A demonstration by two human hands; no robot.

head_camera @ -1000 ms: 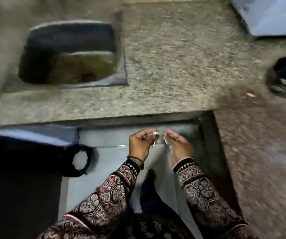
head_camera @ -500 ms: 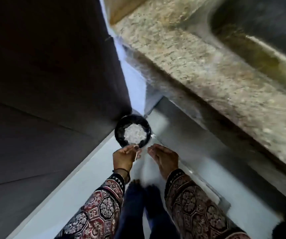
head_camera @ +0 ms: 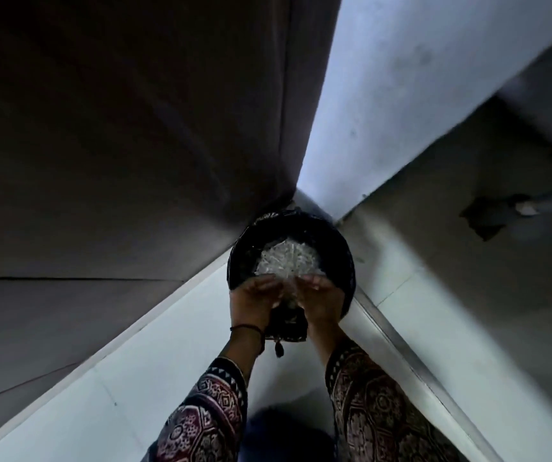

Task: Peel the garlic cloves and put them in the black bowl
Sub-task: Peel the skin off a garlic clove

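A round black bin [head_camera: 341,248] lined with a black bag stands on the pale floor in a corner. It holds a heap of white garlic skins [head_camera: 288,261]. My left hand [head_camera: 254,300] and my right hand [head_camera: 323,296] hover side by side over the bin's near rim, with fingers stretched forward and fingertips almost meeting. Whitish bits show between the fingertips, but they are too blurred to tell whether either hand holds them. A loose tail of the bag [head_camera: 288,325] hangs below my hands. No garlic clove and no black bowl can be made out.
A dark cabinet front [head_camera: 118,145] fills the left. A pale wall [head_camera: 384,95] rises behind the bin. A metal strip [head_camera: 411,361] runs along the floor on the right beside a grey base with a dark fitting and pipe [head_camera: 501,215]. Pale floor tiles [head_camera: 118,395] lie at lower left.
The view has swung from the counter and sink down to the floor bin. Both hands have moved forward over the bin's rim. The left hand's earlier pinch is no longer visible.
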